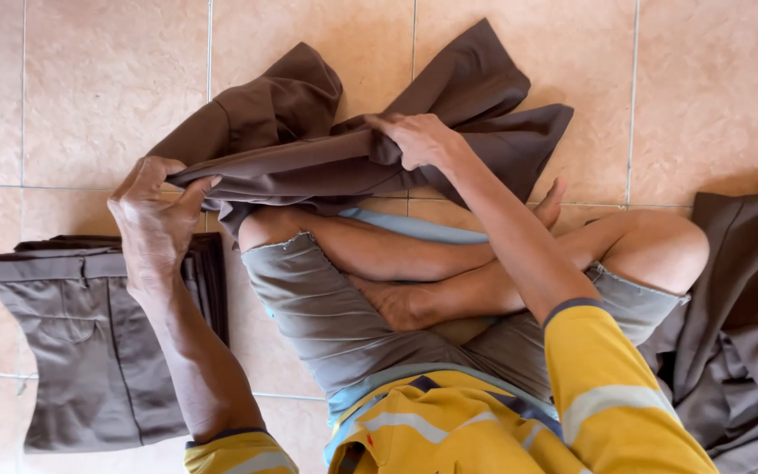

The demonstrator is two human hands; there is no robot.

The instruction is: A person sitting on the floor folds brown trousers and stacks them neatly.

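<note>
We hold a brown garment (309, 149) up over our crossed legs, both hands clamped on its cloth.

Our left hand (155, 219) grips one bunched edge of the garment, fingers curled shut around the fold, just above our left knee. Our right hand (418, 140) pinches the same cloth nearer its middle, thumb and fingers closed on it. The garment hangs between the two hands, its far part draped onto the tiled floor (89, 88) ahead of us. We sit cross-legged in grey shorts (326, 307) and a yellow striped shirt (449, 421). A folded stack of brown trousers (81, 351) lies on the floor by our left side, apart from the held garment. A loose heap of brown clothes (747, 333) lies at our right side, touching our right leg.
</note>
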